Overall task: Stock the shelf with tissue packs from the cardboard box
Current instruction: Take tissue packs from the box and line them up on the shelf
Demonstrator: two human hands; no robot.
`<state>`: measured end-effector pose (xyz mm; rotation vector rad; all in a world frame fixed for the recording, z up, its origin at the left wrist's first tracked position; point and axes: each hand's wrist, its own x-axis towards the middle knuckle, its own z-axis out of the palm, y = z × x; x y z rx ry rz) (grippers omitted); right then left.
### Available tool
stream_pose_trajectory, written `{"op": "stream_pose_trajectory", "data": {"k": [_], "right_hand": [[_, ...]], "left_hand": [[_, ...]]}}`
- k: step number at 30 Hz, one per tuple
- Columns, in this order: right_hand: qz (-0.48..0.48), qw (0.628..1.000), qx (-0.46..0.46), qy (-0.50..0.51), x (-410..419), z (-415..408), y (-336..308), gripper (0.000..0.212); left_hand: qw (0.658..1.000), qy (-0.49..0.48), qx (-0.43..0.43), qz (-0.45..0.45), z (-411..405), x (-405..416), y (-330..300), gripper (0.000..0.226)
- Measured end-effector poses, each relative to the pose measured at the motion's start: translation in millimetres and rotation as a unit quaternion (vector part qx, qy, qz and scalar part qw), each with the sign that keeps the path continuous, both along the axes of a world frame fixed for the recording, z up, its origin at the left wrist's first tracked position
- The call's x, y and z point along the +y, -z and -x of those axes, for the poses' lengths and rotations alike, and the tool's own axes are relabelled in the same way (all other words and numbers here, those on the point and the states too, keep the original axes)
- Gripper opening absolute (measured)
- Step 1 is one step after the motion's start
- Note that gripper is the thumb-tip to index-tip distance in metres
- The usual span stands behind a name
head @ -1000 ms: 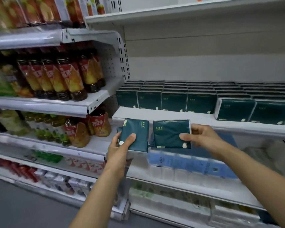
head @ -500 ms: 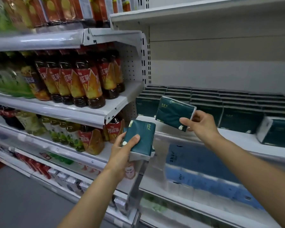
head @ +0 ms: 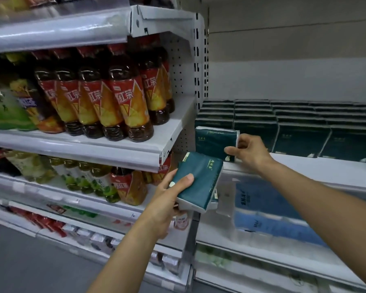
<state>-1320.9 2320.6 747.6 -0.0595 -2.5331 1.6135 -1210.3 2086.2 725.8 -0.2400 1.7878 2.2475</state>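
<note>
The right hand (head: 248, 150) pinches a dark green plastic-wrapped tissue pack (head: 215, 142) by its right end, thumb on the front face and fingers curled behind, holding it upright at the left end of the white metal shelf (head: 304, 166), in front of the rows of matching dark green tissue packs (head: 300, 125) standing there. Below and left of that shelf's edge, the left hand (head: 167, 199) grips a stack of 2 dark green tissue packs (head: 199, 180), thumb across the top. Left of the shelf stand brown tea bottles with red and orange labels (head: 114, 102).
</note>
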Motion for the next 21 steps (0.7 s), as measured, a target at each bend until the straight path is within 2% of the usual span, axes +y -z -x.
{"op": "stream_pose_trajectory", "data": {"k": [3,8,12,21], "right_hand": [[-0.018,1.0,-0.003,0.008,-5.4,5.2,-1.0,0.023],[-0.063,0.997,0.007,0.053,-10.6,10.5,-1.9,0.029],[-0.074,0.992,0.024,0.1,-14.2,8.9,-4.2,0.039],[-0.104,0.986,0.019,0.126,-12.6,1.4,-5.8,0.047]], "left_hand": [[1.0,0.02,-0.001,-0.001,4.4,-7.8,1.6,0.067],[0.999,0.037,-0.009,-0.011,5.8,-14.7,2.6,0.083],[0.999,0.049,-0.008,-0.021,5.4,-16.8,-0.1,0.075],[0.997,0.067,0.013,-0.035,-2.8,-7.6,-15.3,0.059]]}}
